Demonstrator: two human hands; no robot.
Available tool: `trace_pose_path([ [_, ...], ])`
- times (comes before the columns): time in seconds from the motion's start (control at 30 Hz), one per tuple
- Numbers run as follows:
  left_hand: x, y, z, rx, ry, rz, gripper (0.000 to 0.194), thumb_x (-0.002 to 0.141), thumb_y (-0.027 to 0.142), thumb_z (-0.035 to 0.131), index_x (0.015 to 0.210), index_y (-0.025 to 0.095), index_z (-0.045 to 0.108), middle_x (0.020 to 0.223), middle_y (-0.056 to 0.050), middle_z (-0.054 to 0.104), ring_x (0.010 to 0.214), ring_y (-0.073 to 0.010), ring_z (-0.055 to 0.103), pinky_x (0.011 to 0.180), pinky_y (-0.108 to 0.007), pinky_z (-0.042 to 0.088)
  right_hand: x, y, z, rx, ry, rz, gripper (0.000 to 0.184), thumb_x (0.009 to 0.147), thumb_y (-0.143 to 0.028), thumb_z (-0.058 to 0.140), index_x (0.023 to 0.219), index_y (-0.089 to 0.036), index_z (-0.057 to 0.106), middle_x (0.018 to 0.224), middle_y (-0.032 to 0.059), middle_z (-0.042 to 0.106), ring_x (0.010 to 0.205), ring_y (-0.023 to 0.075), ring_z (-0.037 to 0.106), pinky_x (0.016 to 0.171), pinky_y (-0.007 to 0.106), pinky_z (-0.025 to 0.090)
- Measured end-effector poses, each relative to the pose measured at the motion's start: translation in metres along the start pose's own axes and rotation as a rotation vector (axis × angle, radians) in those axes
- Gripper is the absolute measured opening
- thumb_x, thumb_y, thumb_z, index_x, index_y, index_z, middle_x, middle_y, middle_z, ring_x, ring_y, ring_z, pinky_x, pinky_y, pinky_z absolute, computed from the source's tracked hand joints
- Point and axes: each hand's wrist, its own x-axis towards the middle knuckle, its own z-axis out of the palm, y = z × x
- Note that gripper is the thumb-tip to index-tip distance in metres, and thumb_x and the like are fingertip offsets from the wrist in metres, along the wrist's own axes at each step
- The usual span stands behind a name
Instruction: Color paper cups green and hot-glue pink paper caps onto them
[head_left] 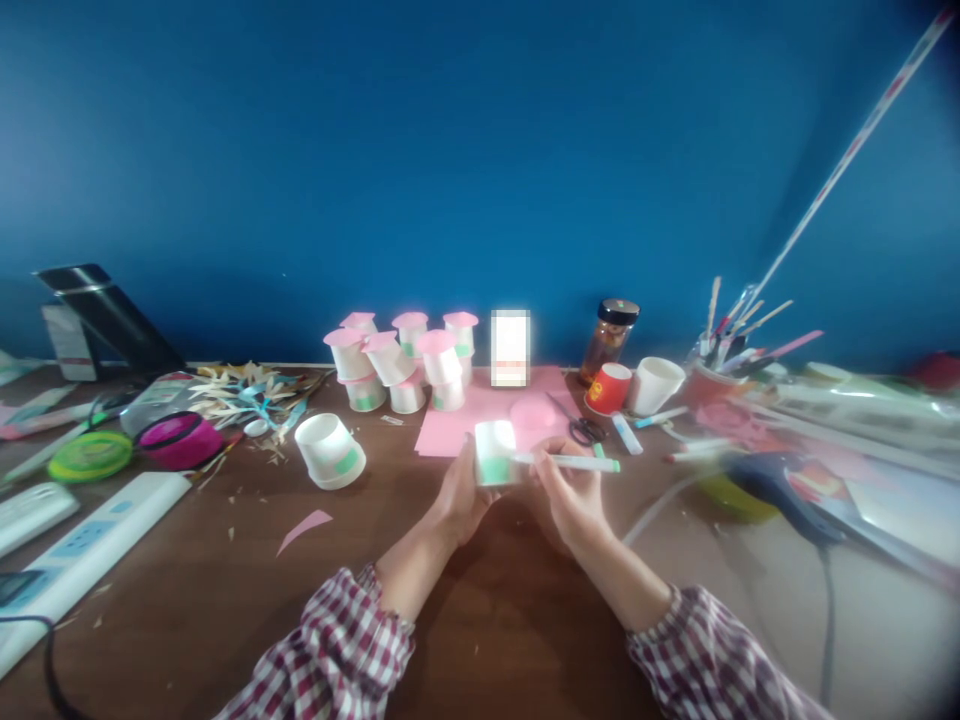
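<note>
My left hand is closed round a small white paper cup with a green patch on its side. In my right hand is a white marker pen with a green end, its other end pointing at the cup; blur hides whether the tip touches it. Another white paper cup with a green patch stands upside down to the left. Behind it are several stacked paper cups topped with pink paper pieces. Pink paper sheets lie beyond my hands, with black-handled scissors at their right edge.
A pink scrap and a white power strip lie to the left. A red paper cup, a white cup and a dark-lidded jar stand back right. A blurred dark tool with a cord lies on the right.
</note>
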Motion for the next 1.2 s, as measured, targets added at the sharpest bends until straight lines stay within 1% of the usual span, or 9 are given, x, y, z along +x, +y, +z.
trace_pose_path([
  [0.1, 0.0002, -0.0003, -0.0009, 0.000, 0.003, 0.000, 0.054, 0.082, 0.059, 0.042, 0.092, 0.011, 0.063, 0.080, -0.009, 0.068, 0.072, -0.0188, 0.062, 0.067, -0.031, 0.047, 0.0001, 0.0019, -0.0004, 0.016, -0.006, 0.000, 0.021, 0.080, -0.034, 0.060, 0.068, -0.018, 0.054, 0.052, -0.0039, 0.050, 0.049, 0.0089, 0.047, 0.050, 0.022, 0.041],
  [0.3, 0.0021, -0.0019, -0.0016, -0.019, 0.030, -0.003, 0.046, 0.085, 0.054, 0.043, 0.092, 0.013, 0.062, 0.080, -0.009, 0.067, 0.073, -0.0193, 0.062, 0.067, -0.031, 0.047, 0.0000, 0.0047, -0.0009, 0.090, 0.016, 0.049, 0.021, 0.081, -0.035, 0.060, 0.071, -0.018, 0.054, 0.052, -0.0041, 0.050, 0.047, 0.0086, 0.045, 0.049, 0.022, 0.039],
  [0.57, 0.0008, -0.0002, 0.0001, -0.025, 0.015, -0.010, 0.046, 0.084, 0.054, 0.045, 0.090, 0.011, 0.063, 0.076, -0.008, 0.066, 0.069, -0.0180, 0.061, 0.065, -0.030, 0.046, -0.0004, 0.0024, -0.0001, -0.016, -0.011, 0.001, 0.021, 0.081, -0.034, 0.059, 0.069, -0.018, 0.054, 0.053, -0.0035, 0.051, 0.049, 0.0090, 0.046, 0.049, 0.022, 0.039],
  [0.67, 0.0011, 0.0002, -0.0009, -0.022, 0.029, -0.007, 0.046, 0.083, 0.054, 0.045, 0.089, 0.012, 0.062, 0.076, -0.007, 0.066, 0.069, -0.0178, 0.060, 0.066, -0.030, 0.045, -0.0008, 0.0040, -0.0012, 0.010, -0.044, 0.030, 0.020, 0.081, -0.032, 0.059, 0.068, -0.018, 0.052, 0.052, -0.0042, 0.050, 0.048, 0.0082, 0.043, 0.048, 0.021, 0.036],
  [0.8, 0.0019, 0.0014, -0.0019, -0.002, 0.079, -0.025, 0.048, 0.083, 0.057, 0.044, 0.091, 0.013, 0.061, 0.077, -0.007, 0.066, 0.071, -0.0182, 0.061, 0.069, -0.031, 0.045, -0.0022, 0.0053, -0.0021, 0.055, -0.121, 0.089, 0.020, 0.083, -0.030, 0.057, 0.067, -0.018, 0.050, 0.050, -0.0062, 0.044, 0.047, 0.0073, 0.038, 0.046, 0.020, 0.031],
  [0.9, 0.0021, 0.0016, -0.0019, -0.012, 0.085, -0.024, 0.048, 0.083, 0.057, 0.044, 0.092, 0.013, 0.061, 0.077, -0.007, 0.065, 0.071, -0.0177, 0.060, 0.069, -0.032, 0.045, -0.0028, 0.0050, -0.0017, 0.055, -0.120, 0.059, 0.020, 0.083, -0.029, 0.056, 0.068, -0.018, 0.050, 0.051, -0.0061, 0.044, 0.047, 0.0074, 0.038, 0.046, 0.021, 0.031],
  [1.03, 0.0027, 0.0001, -0.0030, -0.026, 0.054, -0.009, 0.050, 0.080, 0.060, 0.046, 0.089, 0.013, 0.061, 0.076, -0.006, 0.065, 0.069, -0.0169, 0.059, 0.067, -0.031, 0.044, -0.0027, 0.0056, -0.0016, 0.035, -0.101, 0.024, 0.016, 0.083, -0.028, 0.057, 0.072, -0.018, 0.052, 0.055, -0.0049, 0.047, 0.050, 0.0079, 0.040, 0.048, 0.021, 0.031],
  [1.1, 0.0032, -0.0008, -0.0042, -0.027, 0.060, -0.006, 0.051, 0.079, 0.061, 0.046, 0.088, 0.013, 0.062, 0.077, -0.007, 0.065, 0.069, -0.0171, 0.059, 0.068, -0.031, 0.044, -0.0024, 0.0058, -0.0022, 0.020, -0.113, 0.029, 0.016, 0.083, -0.028, 0.057, 0.071, -0.018, 0.051, 0.056, -0.0049, 0.047, 0.051, 0.0079, 0.040, 0.049, 0.021, 0.032],
  [1.2, 0.0038, -0.0014, -0.0056, -0.015, 0.079, -0.009, 0.054, 0.079, 0.063, 0.045, 0.088, 0.012, 0.062, 0.076, -0.007, 0.065, 0.070, -0.0178, 0.060, 0.069, -0.032, 0.044, -0.0019, 0.0044, -0.0030, 0.025, -0.155, 0.069, 0.022, 0.083, -0.029, 0.056, 0.066, -0.018, 0.048, 0.052, -0.0062, 0.042, 0.049, 0.0074, 0.035, 0.047, 0.021, 0.029],
])
